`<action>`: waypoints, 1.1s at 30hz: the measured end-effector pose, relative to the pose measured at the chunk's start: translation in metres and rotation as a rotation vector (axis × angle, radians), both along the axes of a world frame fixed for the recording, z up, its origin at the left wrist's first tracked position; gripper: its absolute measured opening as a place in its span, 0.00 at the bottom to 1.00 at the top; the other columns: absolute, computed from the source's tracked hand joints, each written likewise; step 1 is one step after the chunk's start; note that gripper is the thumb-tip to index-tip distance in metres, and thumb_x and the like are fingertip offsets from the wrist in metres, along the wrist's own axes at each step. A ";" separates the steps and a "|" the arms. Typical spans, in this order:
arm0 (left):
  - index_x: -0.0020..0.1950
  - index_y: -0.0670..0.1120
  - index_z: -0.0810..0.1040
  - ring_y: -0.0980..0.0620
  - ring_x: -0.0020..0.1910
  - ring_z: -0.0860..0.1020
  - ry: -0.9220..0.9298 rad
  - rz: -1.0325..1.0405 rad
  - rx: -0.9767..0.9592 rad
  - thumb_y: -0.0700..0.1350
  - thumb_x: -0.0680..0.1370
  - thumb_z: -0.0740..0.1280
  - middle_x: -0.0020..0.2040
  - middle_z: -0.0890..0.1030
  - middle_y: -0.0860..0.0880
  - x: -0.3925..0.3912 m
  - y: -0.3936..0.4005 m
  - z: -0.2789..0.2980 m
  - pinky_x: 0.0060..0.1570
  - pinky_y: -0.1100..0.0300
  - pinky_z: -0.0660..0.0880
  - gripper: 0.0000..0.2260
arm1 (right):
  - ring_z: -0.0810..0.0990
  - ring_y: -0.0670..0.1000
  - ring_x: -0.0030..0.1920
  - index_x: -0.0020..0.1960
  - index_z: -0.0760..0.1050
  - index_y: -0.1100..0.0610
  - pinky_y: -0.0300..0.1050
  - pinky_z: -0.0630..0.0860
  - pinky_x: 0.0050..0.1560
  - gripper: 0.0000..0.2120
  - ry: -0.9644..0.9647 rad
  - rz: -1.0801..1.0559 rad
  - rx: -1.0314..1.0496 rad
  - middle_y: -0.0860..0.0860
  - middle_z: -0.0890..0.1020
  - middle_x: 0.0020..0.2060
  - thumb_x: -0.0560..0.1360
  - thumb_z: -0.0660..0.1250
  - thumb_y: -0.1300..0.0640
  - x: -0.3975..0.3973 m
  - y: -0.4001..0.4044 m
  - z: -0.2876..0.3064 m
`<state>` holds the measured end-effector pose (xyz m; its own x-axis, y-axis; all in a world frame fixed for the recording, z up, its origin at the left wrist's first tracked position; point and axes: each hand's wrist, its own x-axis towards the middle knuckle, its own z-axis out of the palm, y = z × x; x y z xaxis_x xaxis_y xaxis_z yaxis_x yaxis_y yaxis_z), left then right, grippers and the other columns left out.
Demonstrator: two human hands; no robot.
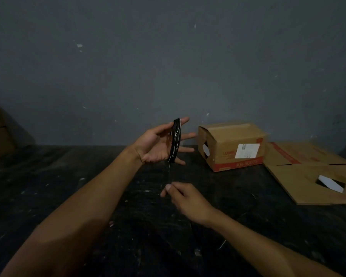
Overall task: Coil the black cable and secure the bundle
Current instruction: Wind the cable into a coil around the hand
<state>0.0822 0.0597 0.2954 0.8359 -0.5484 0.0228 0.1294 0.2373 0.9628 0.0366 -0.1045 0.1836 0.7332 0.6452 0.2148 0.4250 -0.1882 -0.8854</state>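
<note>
A person's left hand [158, 145] is raised above a dark table [68, 186], palm turned inward and fingers spread apart, with a black cable [175, 143] wound in several loops around them. The coil runs from just below the tip of the uppermost finger down past the lowest, standing nearly upright across the fingers. A short loose end of the cable hangs straight down from the bottom of the coil, catching a thin line of light.

Below it, the right hand [185, 198] hovers low over the table, its thumb and forefinger pressed together as in a pinch. Whether they hold the cable's free end cannot be told: the strand fades into the dark tabletop between the two hands.

Both forearms are bare and reach in from the bottom of the view.

To the right, near the coil-bearing hand, a cardboard box [233, 145] lies tipped on the table against the wall, showing a white label and red print along its lower edge. Just beside it, further right, a flattened sheet of cardboard [300, 182] lies on the tabletop, with a cut-out hole showing white.

A plain grey wall [168, 56], speckled with pale marks, fills the background.
</note>
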 end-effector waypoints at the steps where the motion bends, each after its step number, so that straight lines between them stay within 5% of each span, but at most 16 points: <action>1: 0.73 0.60 0.66 0.32 0.70 0.66 0.003 0.022 0.019 0.56 0.78 0.59 0.75 0.67 0.43 0.000 0.003 -0.001 0.57 0.29 0.70 0.22 | 0.69 0.41 0.26 0.45 0.79 0.50 0.37 0.65 0.30 0.15 -0.062 -0.012 -0.019 0.42 0.72 0.24 0.81 0.55 0.47 -0.002 -0.002 0.005; 5: 0.72 0.60 0.68 0.33 0.69 0.69 0.026 0.086 0.049 0.56 0.78 0.58 0.73 0.69 0.44 0.001 0.015 -0.007 0.63 0.25 0.61 0.21 | 0.66 0.41 0.22 0.45 0.79 0.50 0.35 0.63 0.24 0.14 -0.163 -0.040 -0.039 0.41 0.72 0.21 0.80 0.57 0.49 -0.002 -0.017 0.035; 10: 0.73 0.59 0.68 0.33 0.68 0.70 0.047 0.123 -0.013 0.55 0.78 0.58 0.74 0.67 0.42 0.001 0.010 -0.011 0.63 0.31 0.67 0.21 | 0.73 0.34 0.26 0.45 0.81 0.57 0.30 0.65 0.27 0.14 -0.346 0.006 -0.197 0.24 0.73 0.25 0.80 0.60 0.52 0.001 -0.029 0.080; 14: 0.72 0.56 0.70 0.39 0.62 0.76 0.074 0.079 -0.028 0.53 0.79 0.60 0.71 0.72 0.41 -0.002 0.004 -0.014 0.58 0.39 0.75 0.20 | 0.74 0.33 0.26 0.44 0.81 0.58 0.27 0.67 0.26 0.13 -0.467 0.023 -0.260 0.32 0.78 0.27 0.80 0.60 0.54 0.002 -0.038 0.110; 17: 0.72 0.53 0.71 0.44 0.54 0.80 0.086 0.041 -0.036 0.50 0.79 0.61 0.63 0.77 0.41 -0.006 -0.004 -0.014 0.53 0.45 0.78 0.20 | 0.72 0.42 0.25 0.43 0.82 0.54 0.41 0.67 0.28 0.14 -0.511 -0.049 -0.316 0.48 0.80 0.29 0.79 0.61 0.50 0.014 -0.046 0.130; 20: 0.73 0.47 0.69 0.42 0.68 0.71 0.104 0.061 0.018 0.49 0.79 0.60 0.70 0.71 0.40 -0.010 -0.009 -0.014 0.68 0.40 0.66 0.22 | 0.68 0.43 0.24 0.40 0.83 0.53 0.40 0.64 0.27 0.14 -0.518 -0.116 -0.305 0.49 0.78 0.27 0.77 0.64 0.47 0.026 -0.056 0.149; 23: 0.74 0.47 0.67 0.36 0.72 0.66 0.148 0.008 0.079 0.52 0.80 0.59 0.75 0.66 0.41 -0.014 -0.013 -0.010 0.59 0.37 0.74 0.23 | 0.71 0.51 0.28 0.41 0.82 0.53 0.45 0.68 0.32 0.13 -0.503 -0.113 -0.355 0.55 0.80 0.32 0.76 0.65 0.45 0.035 -0.066 0.166; 27: 0.77 0.54 0.61 0.33 0.74 0.61 0.145 -0.105 0.213 0.53 0.80 0.55 0.77 0.62 0.43 -0.019 -0.019 -0.006 0.59 0.34 0.68 0.24 | 0.70 0.49 0.30 0.38 0.80 0.53 0.43 0.64 0.33 0.14 -0.515 -0.148 -0.351 0.53 0.77 0.31 0.74 0.66 0.44 0.047 -0.072 0.180; 31: 0.76 0.56 0.61 0.33 0.73 0.61 0.167 -0.180 0.278 0.54 0.79 0.57 0.76 0.63 0.42 -0.024 -0.022 -0.008 0.63 0.31 0.62 0.25 | 0.75 0.34 0.30 0.39 0.79 0.53 0.37 0.65 0.33 0.13 -0.539 -0.179 -0.318 0.41 0.77 0.32 0.75 0.66 0.45 0.058 -0.078 0.185; 33: 0.76 0.57 0.61 0.33 0.73 0.61 0.148 -0.224 0.269 0.54 0.79 0.57 0.77 0.63 0.42 -0.025 -0.024 -0.008 0.63 0.30 0.61 0.24 | 0.75 0.39 0.32 0.41 0.80 0.55 0.38 0.67 0.34 0.14 -0.522 -0.188 -0.307 0.46 0.79 0.35 0.75 0.65 0.44 0.067 -0.080 0.178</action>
